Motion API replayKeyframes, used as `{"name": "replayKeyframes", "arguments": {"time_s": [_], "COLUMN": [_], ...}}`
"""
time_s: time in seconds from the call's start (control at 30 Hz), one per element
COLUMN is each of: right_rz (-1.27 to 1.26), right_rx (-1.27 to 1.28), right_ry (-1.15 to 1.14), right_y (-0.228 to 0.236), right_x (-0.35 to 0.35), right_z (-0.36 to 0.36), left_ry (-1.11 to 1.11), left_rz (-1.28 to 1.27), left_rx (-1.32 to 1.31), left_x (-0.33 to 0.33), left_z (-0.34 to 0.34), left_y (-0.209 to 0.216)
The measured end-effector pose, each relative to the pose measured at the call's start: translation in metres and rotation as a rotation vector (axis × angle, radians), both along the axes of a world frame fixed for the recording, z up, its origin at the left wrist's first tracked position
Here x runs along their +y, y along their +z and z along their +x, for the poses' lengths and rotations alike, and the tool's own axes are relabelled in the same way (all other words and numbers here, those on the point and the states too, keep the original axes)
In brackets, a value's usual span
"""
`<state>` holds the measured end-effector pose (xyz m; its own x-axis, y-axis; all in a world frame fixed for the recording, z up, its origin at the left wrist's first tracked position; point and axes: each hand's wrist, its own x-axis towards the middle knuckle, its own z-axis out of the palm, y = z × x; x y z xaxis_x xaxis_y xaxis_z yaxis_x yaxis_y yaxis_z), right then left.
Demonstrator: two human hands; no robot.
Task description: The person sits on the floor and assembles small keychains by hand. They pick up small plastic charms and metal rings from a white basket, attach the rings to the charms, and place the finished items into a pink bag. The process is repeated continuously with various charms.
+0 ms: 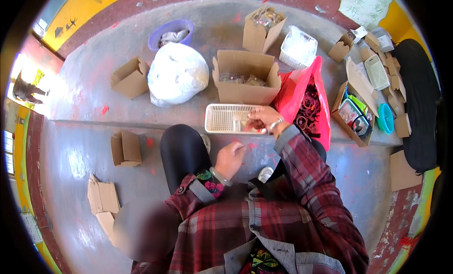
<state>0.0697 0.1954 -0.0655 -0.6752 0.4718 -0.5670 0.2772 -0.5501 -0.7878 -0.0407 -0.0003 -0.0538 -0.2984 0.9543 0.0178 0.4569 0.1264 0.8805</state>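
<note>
Cream basket [218,119] near front edge of step [101,111]: likely light, stiff; grip rim. Right hand [265,117]: fingers narrow; left hand [230,160]: can't tell.

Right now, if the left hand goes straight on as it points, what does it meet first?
The left hand would probably meet the cream basket, at its near side; depth is unclear.

The right hand [264,118] partly hides the basket [218,118].

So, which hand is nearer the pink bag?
Right: the right hand is over the basket, just left of the pink bag; the left hand is lower, farther left.
</note>
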Motion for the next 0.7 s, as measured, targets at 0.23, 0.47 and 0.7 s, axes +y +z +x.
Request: {"name": "replayKeyframes", "arguments": {"time_s": [0.23, 0.47, 0.7], "right_rz": [-0.157, -0.183, 0.139], "right_rx": [0.042, 0.065, 0.076], "right_ry": [-0.172, -0.192, -0.344], "right_y": [0.047, 0.071, 0.058], "right_x": [-0.055, -0.096, -0.094], "right_z": [0.051, 0.077, 0.100], "left_ry": [-0.062, -0.299, -0.109], "left_rz": [0.367, 0.469, -0.238], "left_rx": [0.224, 0.192, -1.050], "left_x": [0.002, 0.005, 0.012], "left_z": [0.005, 0.017, 0.012], "left_y": [0.047, 0.019, 0.042]}}
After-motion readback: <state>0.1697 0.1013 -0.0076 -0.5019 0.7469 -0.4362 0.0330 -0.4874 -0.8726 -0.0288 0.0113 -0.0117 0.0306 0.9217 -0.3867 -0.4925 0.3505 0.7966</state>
